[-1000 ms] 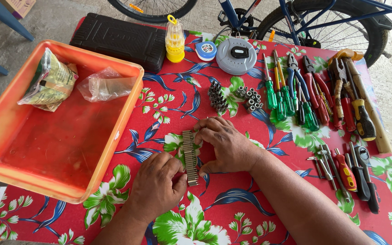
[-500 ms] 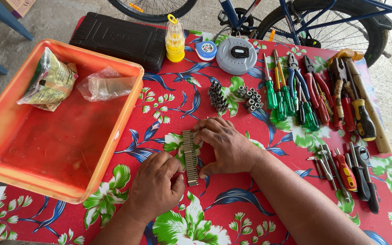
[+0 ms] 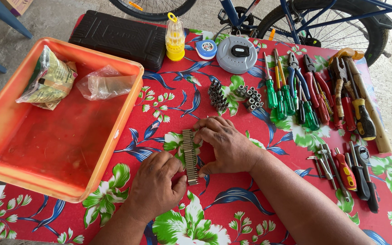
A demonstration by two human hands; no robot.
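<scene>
1. There's a row of screwdriver bits (image 3: 189, 157) lying in a straight line on the table (image 3: 250, 199), which has a red flowery cloth on it. The row runs roughly away from the person and sits right between the two hands.
2. The left hand (image 3: 156, 187) is on the near left side of the row. It's curled into a loose fist, knuckles up, with the thumb side touching the near end of the row. It isn't really gripping anything, more pushing against the bits.
3. The right hand (image 3: 224, 146) lies flat-ish on the table on the right side of the row. Its fingers are bent, the fingertips touch the far end of the row and the thumb sits near the near end. So both hands are pressed in against the row from either side, no pinch that I can see.
4. Just beyond the right hand are two little clusters of sockets (image 3: 236, 96) standing on end.
5. Further right, a spread of green-handled screwdrivers (image 3: 290, 100) and red-handled pliers (image 3: 319, 93), with more tools near the table's right edge.
6. An orange tray (image 3: 128, 102) sits left of the hands, well apart from the bits, with two plastic bags (image 3: 75, 81) inside.
7. At the far edge there's a black tool case (image 3: 119, 38), a yellow bottle (image 3: 175, 38) and a round grey tape measure (image 3: 237, 54).
</scene>
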